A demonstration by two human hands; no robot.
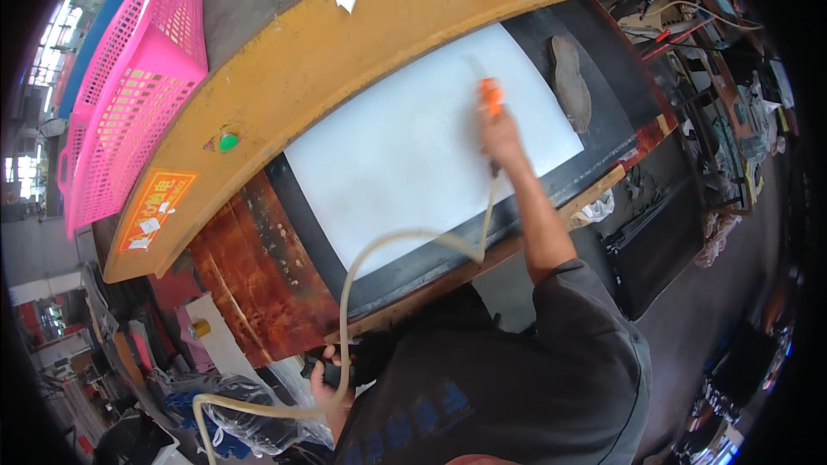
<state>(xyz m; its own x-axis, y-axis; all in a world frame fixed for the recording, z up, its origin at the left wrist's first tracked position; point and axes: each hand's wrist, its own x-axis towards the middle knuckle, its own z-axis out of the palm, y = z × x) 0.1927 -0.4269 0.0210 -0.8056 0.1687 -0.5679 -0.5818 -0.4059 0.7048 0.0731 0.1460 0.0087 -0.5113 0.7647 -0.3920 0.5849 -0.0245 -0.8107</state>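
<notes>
My right hand (501,138) is closed round an orange air blow gun (491,96), slightly smeared by motion. It is held over the right part of a white board (405,146), its thin nozzle pointing to the far side. From the gun's lower end a pale hose (379,245) loops down and to the left, passing in front of my left forearm. My left hand (326,376) is low, beside the table's near edge, with its fingers bent round a dark thing I cannot make out. The white board lies flat on a black mat (392,288).
A yellow machine beam (293,95) with green buttons crosses behind the board. Right of the board lies a grey sole-shaped piece (570,84). Pink plastic baskets (138,95) stand at the far left. Worn reddish-brown table surface (258,275) shows left of the mat.
</notes>
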